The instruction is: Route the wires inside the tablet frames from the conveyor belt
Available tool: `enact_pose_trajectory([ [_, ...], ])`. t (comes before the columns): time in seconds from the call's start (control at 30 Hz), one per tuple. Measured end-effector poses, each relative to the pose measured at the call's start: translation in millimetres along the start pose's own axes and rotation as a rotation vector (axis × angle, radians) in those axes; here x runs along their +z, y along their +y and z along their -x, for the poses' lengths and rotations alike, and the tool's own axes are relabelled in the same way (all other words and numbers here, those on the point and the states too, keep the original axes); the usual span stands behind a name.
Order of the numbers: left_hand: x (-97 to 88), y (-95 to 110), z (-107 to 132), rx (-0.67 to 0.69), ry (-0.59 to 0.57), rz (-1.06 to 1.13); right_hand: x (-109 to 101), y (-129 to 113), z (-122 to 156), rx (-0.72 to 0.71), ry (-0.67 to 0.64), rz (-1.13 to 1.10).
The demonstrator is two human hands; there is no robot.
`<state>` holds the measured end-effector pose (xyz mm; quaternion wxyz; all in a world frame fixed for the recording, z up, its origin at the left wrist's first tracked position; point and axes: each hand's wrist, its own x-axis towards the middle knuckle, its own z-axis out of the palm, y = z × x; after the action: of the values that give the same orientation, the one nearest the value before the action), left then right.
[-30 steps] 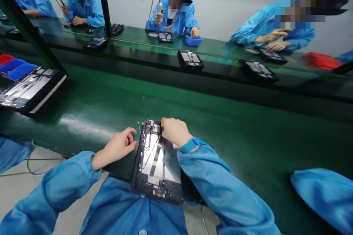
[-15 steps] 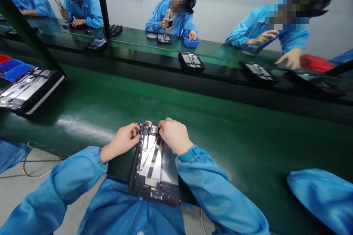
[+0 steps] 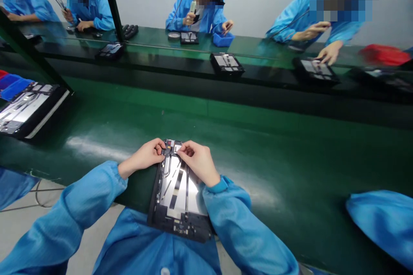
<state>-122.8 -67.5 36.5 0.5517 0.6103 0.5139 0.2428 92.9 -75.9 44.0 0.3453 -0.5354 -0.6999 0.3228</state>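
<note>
An opened tablet [image 3: 180, 193] lies at the table's near edge against my body, its silvery inside, black cables and dark frame facing up. My left hand [image 3: 148, 154] is closed at its upper left edge, thumb and curled fingers touching the frame beside small circuit parts. Over the upper part of the tablet, my right hand [image 3: 198, 159] has thumb and forefinger pinched together by a pale, label-like patch [image 3: 176, 148]. Whatever is between those fingertips is too small to make out. My right hand and sleeve cover part of the tablet's right side.
On the left, a stack of opened tablets [image 3: 26, 107] stands beside a blue bin [image 3: 14, 86]. Several co-workers sit across a raised dark ledge [image 3: 161, 64] carrying more opened tablets [image 3: 227, 63]. A blue sleeve [image 3: 383, 219] reaches in at the right.
My right hand has shifted slightly left and down over the tablet, and its fingertips now show pinched. The left hand has edged onto the frame. Across the ledge, a co-worker's hand has reached a tablet.
</note>
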Motion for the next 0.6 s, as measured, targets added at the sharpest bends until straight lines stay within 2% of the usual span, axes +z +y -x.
enact_pose_trajectory([
  [0.2,-6.2,5.2,-0.7,-0.057,-0.075,0.093,-5.0,6.3,7.3,-0.059,-0.035,0.189],
  [0.33,-7.5,6.6,-2.0,-0.065,-0.084,0.069,-7.6,7.2,9.4,-0.088,-0.01,0.218],
  [0.47,-3.4,9.1,-0.6,-0.095,-0.053,0.081,-8.6,7.2,10.3,-0.124,-0.011,0.249],
  [0.6,5.5,10.2,4.0,-0.107,0.033,0.141,-9.6,6.1,11.9,-0.17,-0.048,0.27],
])
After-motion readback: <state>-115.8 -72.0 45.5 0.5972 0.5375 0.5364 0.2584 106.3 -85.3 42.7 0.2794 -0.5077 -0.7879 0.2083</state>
